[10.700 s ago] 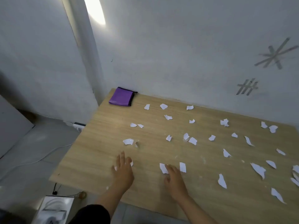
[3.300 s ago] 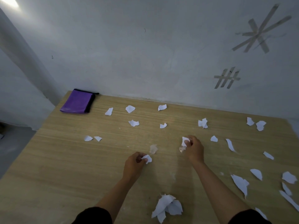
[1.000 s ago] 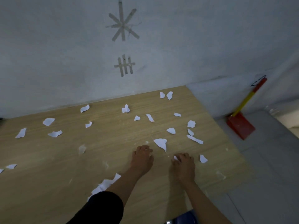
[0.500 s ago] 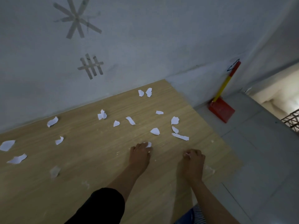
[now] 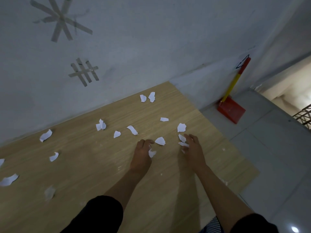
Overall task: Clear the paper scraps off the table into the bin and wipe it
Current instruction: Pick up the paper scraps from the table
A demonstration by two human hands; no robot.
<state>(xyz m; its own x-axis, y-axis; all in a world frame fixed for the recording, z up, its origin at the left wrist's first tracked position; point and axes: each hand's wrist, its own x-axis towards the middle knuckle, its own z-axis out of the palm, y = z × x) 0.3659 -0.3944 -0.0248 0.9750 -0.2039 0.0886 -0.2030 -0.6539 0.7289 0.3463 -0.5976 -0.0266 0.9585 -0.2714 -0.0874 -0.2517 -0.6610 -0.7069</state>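
Laminate with a pale, matte wood grain covers the desk (image 5: 84, 174), which stands against a rough grey-white wall. White paper scraps (image 5: 101, 126), torn into ragged, curling shapes, lie strewn from the left edge to the far right corner, where two sit side by side. The left hand (image 5: 142, 153) rests knuckles up toward the right edge, its fingers curled, pinching a crumpled scrap (image 5: 152, 153) against the thumb. The right hand (image 5: 193, 152), near it, bends its fingers over two narrow scraps (image 5: 183, 144); whether these are lifted off the wood I cannot tell. A rounded piece (image 5: 160, 141) lies between the hands. On the floor past the right edge, a red plastic dustpan (image 5: 231, 111) with a yellow handle leans on the wall. Half a second ago the left hand lay flat with a scrap at its fingertips. The right was a fist nearer the right edge and has since reached forward.
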